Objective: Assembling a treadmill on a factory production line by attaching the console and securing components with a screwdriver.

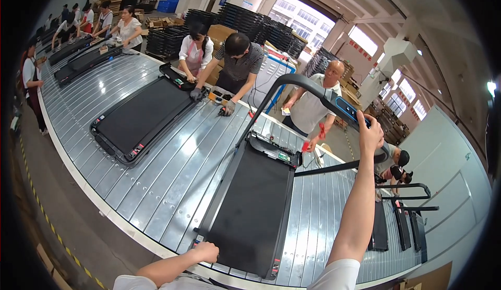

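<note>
While right hand (369, 129) grips handlebar (313, 89), treadmill (250, 206) lies on metal conveyor (172, 175).

The near treadmill (250, 206), at lower centre, has a matt black belt that looks like rubbery cloth, edged by black plastic side rails. Its raised handrail (308, 87) at upper centre is black painted metal tube with a soft sheen, carrying a glossy plastic console. The table (172, 170) under it is ribbed bare metal, smooth and silvery, throwing back ceiling light. At the upper left, brown cardboard cartons (222, 32) look dull and papery.
</note>
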